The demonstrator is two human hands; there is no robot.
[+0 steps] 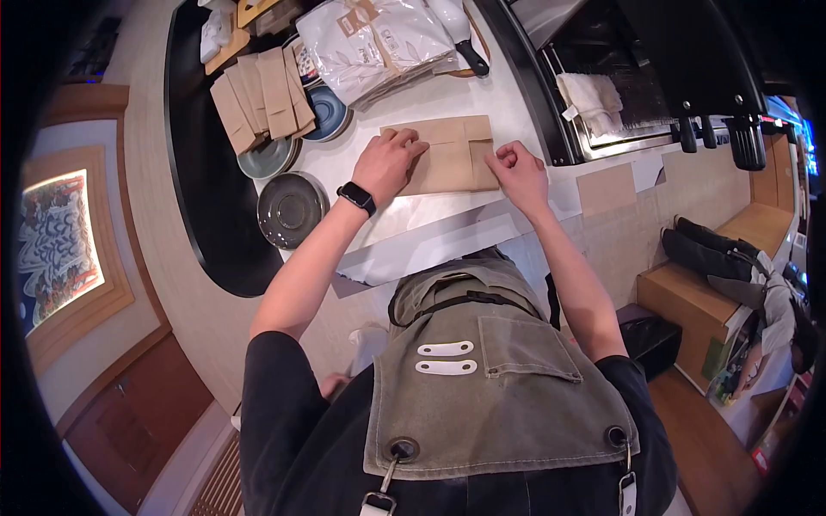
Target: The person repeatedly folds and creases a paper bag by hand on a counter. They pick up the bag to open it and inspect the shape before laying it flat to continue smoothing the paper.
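Observation:
A flat brown paper piece [447, 163] with folded flaps lies on the white counter in front of me. My left hand [387, 162], below a black watch [356, 199], rests on its left side with the fingers curled and pressed down on the paper. At the paper's right edge is my right hand [520, 176], thumb and fingers drawn together at the folded flap. Folded brown paper pieces [262, 96] lie in a pile on plates at the upper left.
A dark round plate [291, 210] and blue plates [327, 113] stand left of the paper. Plastic-wrapped white packages [374, 43] lie behind it, beside a black handle [471, 58]. An oven with a towel [591, 101] is at the right.

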